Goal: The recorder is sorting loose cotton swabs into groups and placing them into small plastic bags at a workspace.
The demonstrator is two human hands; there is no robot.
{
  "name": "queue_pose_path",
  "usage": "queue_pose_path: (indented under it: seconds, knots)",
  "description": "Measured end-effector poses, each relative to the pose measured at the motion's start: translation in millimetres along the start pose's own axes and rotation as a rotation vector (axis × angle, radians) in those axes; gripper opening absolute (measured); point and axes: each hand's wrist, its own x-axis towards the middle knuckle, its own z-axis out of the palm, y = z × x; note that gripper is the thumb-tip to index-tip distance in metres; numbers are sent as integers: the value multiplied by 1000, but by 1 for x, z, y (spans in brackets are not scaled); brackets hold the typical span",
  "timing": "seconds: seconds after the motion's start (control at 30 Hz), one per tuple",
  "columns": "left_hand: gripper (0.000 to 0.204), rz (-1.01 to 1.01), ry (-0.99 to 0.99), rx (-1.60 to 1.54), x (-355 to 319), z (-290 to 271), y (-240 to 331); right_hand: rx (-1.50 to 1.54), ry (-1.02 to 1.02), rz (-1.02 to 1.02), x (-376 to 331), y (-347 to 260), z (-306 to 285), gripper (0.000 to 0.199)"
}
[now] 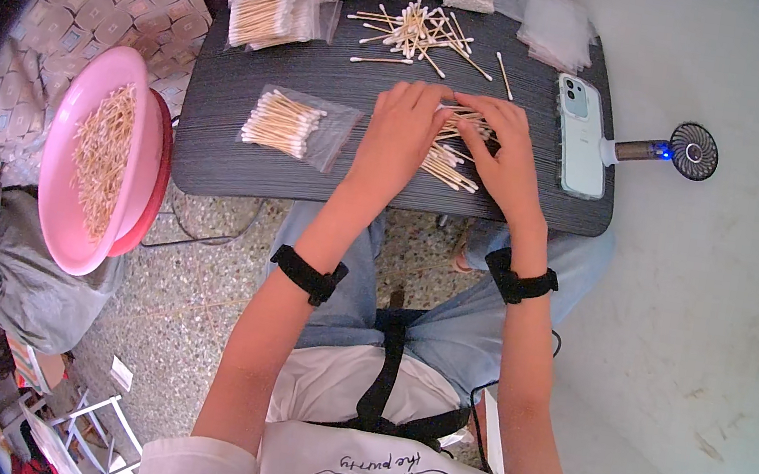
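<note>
At the near middle of the dark table, my left hand [400, 133] and my right hand [510, 153] close in from both sides on a bunch of wooden-stick cotton swabs [452, 172]. Curled fingers and both thumbs press around the bunch, hiding part of it. More of its sticks fan out below the thumbs, lying on the table. Left of my left hand lies a clear plastic bag [332, 143] with a small stack of cotton swabs [285, 124] on or in it; I cannot tell which. Beyond my fingertips is a loose heap of cotton swabs [418, 31].
Filled bags of swabs [279, 17] are stacked along the far edge of the table [216, 156]. Flat clear bags [556, 31] lie at the far right. A pale phone [583, 154] and small fan [692, 151] sit right. A pink basin [60, 163] of swabs stands left.
</note>
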Motion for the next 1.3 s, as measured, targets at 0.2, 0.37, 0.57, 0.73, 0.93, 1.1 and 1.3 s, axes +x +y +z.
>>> queue_pose_path:
  seconds: [0.2,0.37,0.57,0.73,0.93,1.1,1.3]
  knots:
    - [23,33,38,-32,0,-3,4,-84,28,80,-1,4,9,16]
    - [31,93,71,-91,-4,-11,8,-191,115,95,0,8,17,14]
    - [38,93,-71,72,-27,-25,19,-271,118,103,3,8,18,18]
    - [41,95,-114,115,-37,-24,16,-118,148,29,2,10,16,27]
    - [43,62,-141,184,-39,-26,20,-217,76,-64,-4,2,11,25]
    - [42,86,-88,201,-43,-23,12,-128,-70,110,-9,-34,-2,19]
    - [45,-13,-25,-4,-43,-21,8,-141,-65,58,-19,-37,14,26]
